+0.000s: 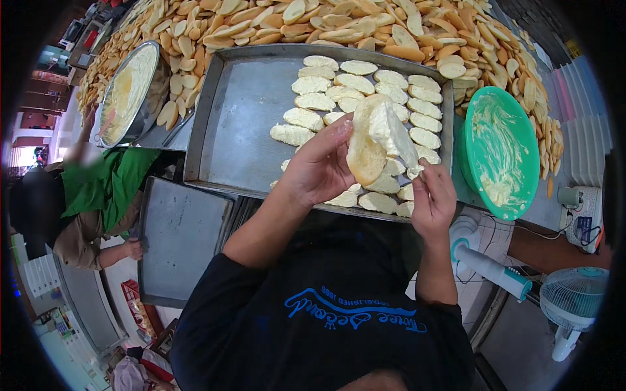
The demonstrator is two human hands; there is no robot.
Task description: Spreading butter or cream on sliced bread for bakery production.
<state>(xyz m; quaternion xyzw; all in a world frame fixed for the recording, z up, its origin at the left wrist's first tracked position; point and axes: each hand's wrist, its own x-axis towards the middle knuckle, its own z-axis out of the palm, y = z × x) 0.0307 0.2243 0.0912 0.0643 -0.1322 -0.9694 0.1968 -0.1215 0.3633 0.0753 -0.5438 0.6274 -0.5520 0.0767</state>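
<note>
My left hand [323, 159] holds up a long oval bread slice [362, 155] above the tray, thumb on its near face. My right hand [433, 197] pinches a small spreading knife, its blade loaded with pale cream [389, 132] and laid against the slice's right side. The knife's handle is mostly hidden in my fingers. Below both hands lies a large metal tray [244, 98], its right half covered by rows of cream-topped bread slices [315, 101]. Right of the tray stands a green bowl [501, 150], its inside smeared with cream.
A big heap of bread slices [261, 23] lines the table's far side. On the left stands a metal bowl of cream [130, 94]. Beside it, a person in a green garment [107, 186] rests a hand near another tray [179, 241]. A fan [572, 296] stands lower right.
</note>
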